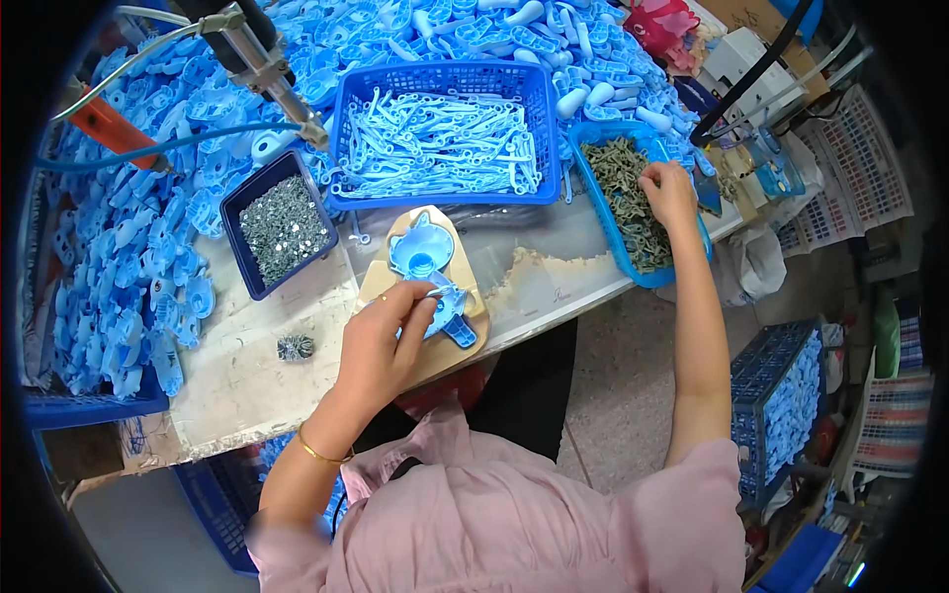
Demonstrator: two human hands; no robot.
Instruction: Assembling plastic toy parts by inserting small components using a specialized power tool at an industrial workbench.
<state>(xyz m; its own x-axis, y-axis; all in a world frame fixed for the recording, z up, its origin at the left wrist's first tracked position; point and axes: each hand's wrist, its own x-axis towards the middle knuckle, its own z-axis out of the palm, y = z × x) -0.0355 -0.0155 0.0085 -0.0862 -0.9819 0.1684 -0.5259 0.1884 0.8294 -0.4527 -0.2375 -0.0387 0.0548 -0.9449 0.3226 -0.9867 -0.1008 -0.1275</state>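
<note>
My left hand (381,338) is over a light blue plastic shell part (423,247), which lies on a tan wooden holding block (379,282) at the table's front edge. Its thumb and forefinger come together above the part's lower half. Whatever they pinch is too small to make out, and the hand partly covers the shell. Out to the right, my right hand (672,196) reaches into a bright blue basket (615,240) of small grey-green pieces (633,222). Its fingers are bent together at the pile, their tips partly hidden.
A blue basket (341,133) of light blue ring-ended rods (445,143) stands behind the block. Left of it are a dark tray (259,289) of small metal bits and a metal-tipped tool (297,107) hanging overhead. Light blue plastic parts (148,267) heap up at the left and back.
</note>
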